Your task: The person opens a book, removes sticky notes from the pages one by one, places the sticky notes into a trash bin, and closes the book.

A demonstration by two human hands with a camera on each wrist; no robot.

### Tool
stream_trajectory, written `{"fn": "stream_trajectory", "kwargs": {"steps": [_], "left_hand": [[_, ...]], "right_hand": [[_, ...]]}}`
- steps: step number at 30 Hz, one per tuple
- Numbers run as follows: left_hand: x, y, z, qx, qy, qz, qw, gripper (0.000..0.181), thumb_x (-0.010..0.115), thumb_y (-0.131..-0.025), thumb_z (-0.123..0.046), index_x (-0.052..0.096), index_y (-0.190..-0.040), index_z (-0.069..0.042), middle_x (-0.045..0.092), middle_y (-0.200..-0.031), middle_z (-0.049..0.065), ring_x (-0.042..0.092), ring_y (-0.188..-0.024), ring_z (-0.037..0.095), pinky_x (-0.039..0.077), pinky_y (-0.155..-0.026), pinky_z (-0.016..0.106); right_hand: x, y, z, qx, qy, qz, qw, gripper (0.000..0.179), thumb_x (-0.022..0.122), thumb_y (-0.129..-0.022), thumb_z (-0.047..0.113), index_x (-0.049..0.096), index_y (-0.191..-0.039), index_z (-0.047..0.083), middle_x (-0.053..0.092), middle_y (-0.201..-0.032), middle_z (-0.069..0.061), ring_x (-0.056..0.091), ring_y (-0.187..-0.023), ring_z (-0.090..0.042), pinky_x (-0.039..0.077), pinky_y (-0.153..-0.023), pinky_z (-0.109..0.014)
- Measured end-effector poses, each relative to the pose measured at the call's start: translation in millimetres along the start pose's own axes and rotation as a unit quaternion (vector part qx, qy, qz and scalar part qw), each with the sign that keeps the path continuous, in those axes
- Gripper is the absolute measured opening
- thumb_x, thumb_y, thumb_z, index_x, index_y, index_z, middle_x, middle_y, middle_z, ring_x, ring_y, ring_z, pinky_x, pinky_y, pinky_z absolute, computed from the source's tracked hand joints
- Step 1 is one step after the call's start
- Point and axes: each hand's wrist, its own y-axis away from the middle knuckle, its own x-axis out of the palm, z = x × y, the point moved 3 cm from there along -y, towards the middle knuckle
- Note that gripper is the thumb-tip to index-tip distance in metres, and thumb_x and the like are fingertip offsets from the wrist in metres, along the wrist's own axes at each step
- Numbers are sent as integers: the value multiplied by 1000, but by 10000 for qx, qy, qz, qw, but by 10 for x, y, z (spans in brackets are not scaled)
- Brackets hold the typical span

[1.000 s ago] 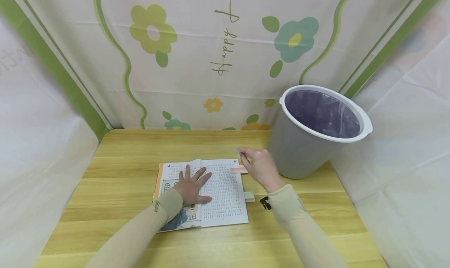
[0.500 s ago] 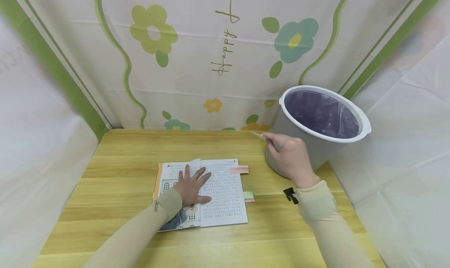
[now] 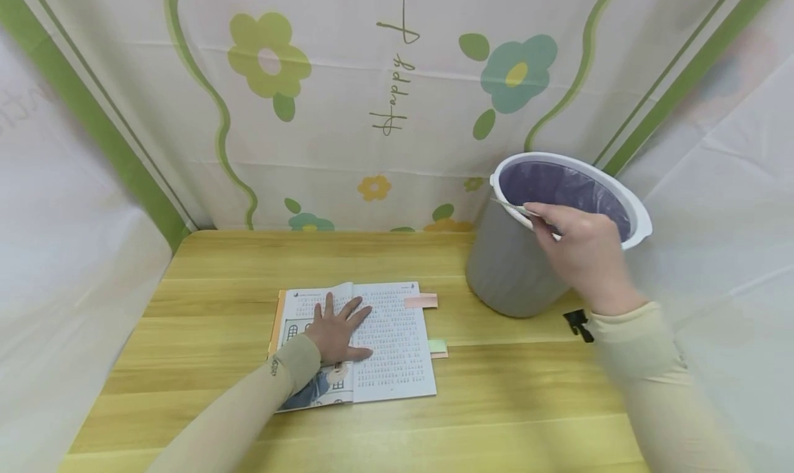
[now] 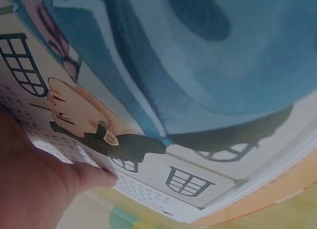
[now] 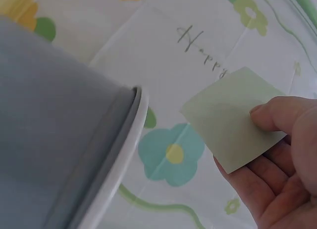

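An open book [image 3: 393, 363] lies on the wooden table, an illustrated page on its left and a page of text on its right. My left hand [image 3: 338, 335] rests spread across the inner part of both pages. My right hand [image 3: 586, 252] pinches a pale green sticky note [image 5: 233, 115] between thumb and fingers. It holds the note at the near left rim of a grey trash bin [image 3: 515, 273], which has a white rim and a purple liner. A pink sticky note [image 3: 422, 300] and a green sticky note [image 3: 438, 346] stick out from the book's right edge.
Behind the wooden table [image 3: 248, 259] hangs a white cloth [image 3: 347, 128] printed with flowers. Similar pale cloth hangs at both sides. A black buckle [image 3: 578, 325] hangs by my right wrist.
My right hand has moved right and up from beside the book to the bin's rim, carrying the sticky note. The left hand and the book have stayed in place.
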Motion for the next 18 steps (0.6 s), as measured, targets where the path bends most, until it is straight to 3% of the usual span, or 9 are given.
{"fn": "stream_trajectory", "kwargs": {"steps": [3,6,10,14,18], "left_hand": [[6,1,-7,13,-26,23,10000,96,43,-83,-84,22,-159,-29,15,-165,3,14,-138,63,25,-105,72],[-4,4,-14,44,-4,35,10000,97,43,-83,-83,22,-159,-28,15,-165,4,13,-137,64,25,-105,73],[-4,2,-5,3,-37,44,10000,98,42,-82,-84,21,-159,-28,14,-165,4,12,-138,63,24,-106,73],[23,-2,12,-31,-62,19,10000,98,40,-81,-86,21,-159,-29,13,-165,2,12,-138,63,23,-106,72],[36,1,21,6,8,9,10000,98,41,-82,-85,21,-159,-29,14,-165,3,12,-138,63,23,-105,73]], "right_hand": [[-108,-11,-123,-55,245,116,9996,27,70,-79,-6,77,-103,6,75,-89,-14,70,-70,-34,51,-56,-47],[-224,-22,-258,-230,472,252,9983,26,69,-79,-5,77,-102,3,74,-84,-15,65,-55,-31,46,-46,-44],[-374,-69,-460,-377,764,412,9955,23,66,-79,-2,76,-100,1,70,-71,-17,44,-37,-24,30,-35,-40],[-497,-144,-666,-354,1040,574,9923,19,63,-80,1,75,-94,2,58,-52,-13,28,-37,-17,21,-35,-36],[-555,-227,-821,-250,1175,999,9877,19,60,-80,-1,75,-90,4,54,-49,-8,25,-39,-14,21,-36,-36]]}}
